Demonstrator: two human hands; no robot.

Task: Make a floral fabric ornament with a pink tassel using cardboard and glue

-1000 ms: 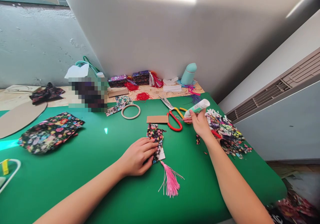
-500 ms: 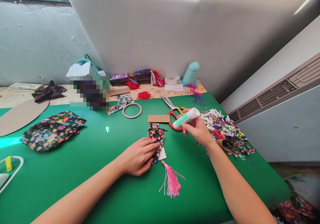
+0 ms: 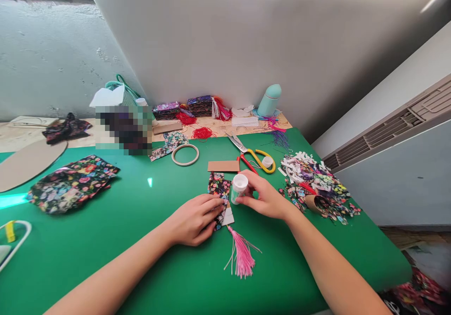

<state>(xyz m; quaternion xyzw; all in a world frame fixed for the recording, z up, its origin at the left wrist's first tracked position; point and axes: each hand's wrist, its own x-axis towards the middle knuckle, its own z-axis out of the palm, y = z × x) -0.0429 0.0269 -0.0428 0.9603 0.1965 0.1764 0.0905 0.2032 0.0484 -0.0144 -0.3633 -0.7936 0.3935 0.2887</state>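
My left hand (image 3: 199, 218) lies flat with fingers stretched over a black floral fabric piece (image 3: 217, 183), pressing it to the green table mat. White card (image 3: 228, 216) shows at the fabric's lower right, and a pink tassel (image 3: 242, 254) hangs off toward me. My right hand (image 3: 268, 196) grips a white and green glue stick (image 3: 239, 187), its round mouth facing up, beside the fabric's right edge. Behind that hand lie scissors (image 3: 252, 153) with red and yellow handles, partly covered. A small white cap (image 3: 267, 162) rests within the yellow handle loop.
A brown card strip (image 3: 223, 166) and a tape ring (image 3: 185, 155) lie beyond the fabric. Scraps (image 3: 317, 183) are heaped on the right. Floral cloth (image 3: 73, 183) sits at left. A teal bottle (image 3: 270, 100) and stacked sequined pieces (image 3: 200, 107) stand along the wall.
My right hand has moved left and toward me with the glue stick, from over the scissors to beside the fabric. The cap by the yellow handle is now visible. My left hand stays put.
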